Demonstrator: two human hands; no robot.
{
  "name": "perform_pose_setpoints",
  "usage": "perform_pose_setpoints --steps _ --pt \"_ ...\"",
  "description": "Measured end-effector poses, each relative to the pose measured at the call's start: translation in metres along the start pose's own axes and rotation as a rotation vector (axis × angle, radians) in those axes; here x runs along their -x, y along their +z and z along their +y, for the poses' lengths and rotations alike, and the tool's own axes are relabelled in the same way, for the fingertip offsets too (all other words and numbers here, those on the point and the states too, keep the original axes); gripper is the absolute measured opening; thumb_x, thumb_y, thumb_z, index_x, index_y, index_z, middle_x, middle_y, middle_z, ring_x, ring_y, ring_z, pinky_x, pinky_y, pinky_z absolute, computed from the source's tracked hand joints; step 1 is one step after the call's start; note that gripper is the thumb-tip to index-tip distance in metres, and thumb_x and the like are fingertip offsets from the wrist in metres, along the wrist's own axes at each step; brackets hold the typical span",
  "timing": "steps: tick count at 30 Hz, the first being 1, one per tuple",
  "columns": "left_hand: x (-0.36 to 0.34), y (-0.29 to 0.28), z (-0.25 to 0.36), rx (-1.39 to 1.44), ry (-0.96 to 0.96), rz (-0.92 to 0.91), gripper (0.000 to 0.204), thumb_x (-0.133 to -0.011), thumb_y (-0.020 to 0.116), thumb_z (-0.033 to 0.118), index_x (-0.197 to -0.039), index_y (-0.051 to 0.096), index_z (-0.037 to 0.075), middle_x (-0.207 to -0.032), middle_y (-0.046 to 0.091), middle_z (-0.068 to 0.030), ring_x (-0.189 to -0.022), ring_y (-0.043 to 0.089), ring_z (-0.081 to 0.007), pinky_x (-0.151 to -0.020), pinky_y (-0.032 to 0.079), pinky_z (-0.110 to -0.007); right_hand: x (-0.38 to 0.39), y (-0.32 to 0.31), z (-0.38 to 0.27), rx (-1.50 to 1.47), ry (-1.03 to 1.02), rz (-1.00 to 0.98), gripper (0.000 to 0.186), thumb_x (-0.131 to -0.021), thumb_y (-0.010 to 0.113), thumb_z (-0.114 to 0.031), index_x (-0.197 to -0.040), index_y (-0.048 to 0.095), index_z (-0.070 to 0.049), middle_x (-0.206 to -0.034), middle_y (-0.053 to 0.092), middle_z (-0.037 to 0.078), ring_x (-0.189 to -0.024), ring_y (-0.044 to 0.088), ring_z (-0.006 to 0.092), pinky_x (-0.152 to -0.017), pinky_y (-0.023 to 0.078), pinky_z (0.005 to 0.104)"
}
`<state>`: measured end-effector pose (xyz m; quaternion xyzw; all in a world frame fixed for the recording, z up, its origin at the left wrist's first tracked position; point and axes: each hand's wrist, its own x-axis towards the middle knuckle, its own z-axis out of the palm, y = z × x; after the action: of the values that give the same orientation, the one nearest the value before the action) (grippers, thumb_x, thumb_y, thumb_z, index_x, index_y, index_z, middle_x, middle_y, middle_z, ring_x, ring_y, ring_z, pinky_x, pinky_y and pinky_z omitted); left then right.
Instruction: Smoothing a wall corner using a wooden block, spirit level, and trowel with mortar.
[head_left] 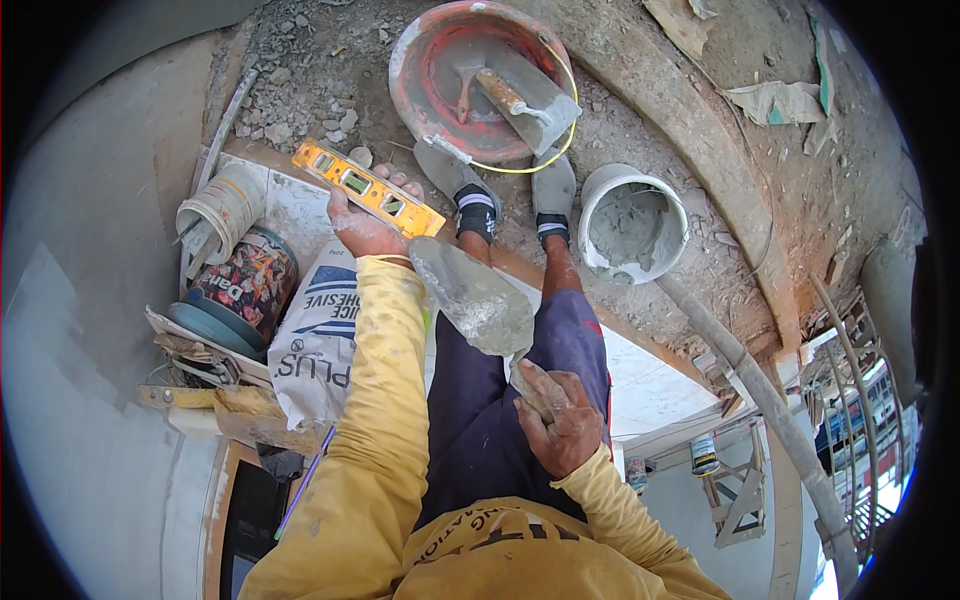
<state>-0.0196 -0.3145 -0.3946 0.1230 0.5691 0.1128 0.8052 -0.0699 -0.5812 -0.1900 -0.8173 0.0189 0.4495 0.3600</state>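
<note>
My left hand [365,228] is closed around a short yellow spirit level [368,190], its vials facing up. In my right hand [562,418] is the handle of a trowel [472,296]; its broad blade is smeared with grey mortar and points up and left, toward my left wrist. Beyond my feet stands a red basin [412,85] with a yellow-and-white bail handle. A second trowel [520,105] and a small brush [466,90] lie in it. Right of my feet, a white bucket [655,264] holds wet grey mortar.
On the left are a white adhesive bag [315,340], a printed bucket [245,280] and a dirty white pail [225,205]. Rubble [300,90] covers the ground by the basin. A long pole [740,360] slants down at right, near a railing [850,430].
</note>
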Motion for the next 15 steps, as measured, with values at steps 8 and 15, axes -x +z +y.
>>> perform_pose_setpoints --steps 8,15 --pt "0.006 0.006 -0.008 -0.057 0.109 -0.005 0.049 -0.091 0.038 0.050 -0.123 0.049 0.015 -0.089 0.051 -0.0090 -0.075 0.048 -0.0237 -0.066 0.044 -0.040 -0.002 0.004 -0.003 -0.001 0.001 0.024 0.052 -0.081 0.073 -0.011 -0.130 0.061 -0.021 -0.102 0.063 0.009 -0.085 0.068 0.0291 -0.072 0.056 0.0379" --pt "0.017 0.013 -0.014 0.012 0.001 0.000 0.041 -0.091 0.043 0.047 -0.112 0.050 0.012 -0.089 0.056 -0.0078 -0.076 0.052 -0.0235 -0.065 0.047 -0.038 -0.016 0.007 0.013 -0.120 0.004 0.151 0.052 -0.080 0.074 -0.012 -0.130 0.061 -0.021 -0.104 0.064 0.011 -0.082 0.068 0.0302 -0.070 0.056 0.0383"
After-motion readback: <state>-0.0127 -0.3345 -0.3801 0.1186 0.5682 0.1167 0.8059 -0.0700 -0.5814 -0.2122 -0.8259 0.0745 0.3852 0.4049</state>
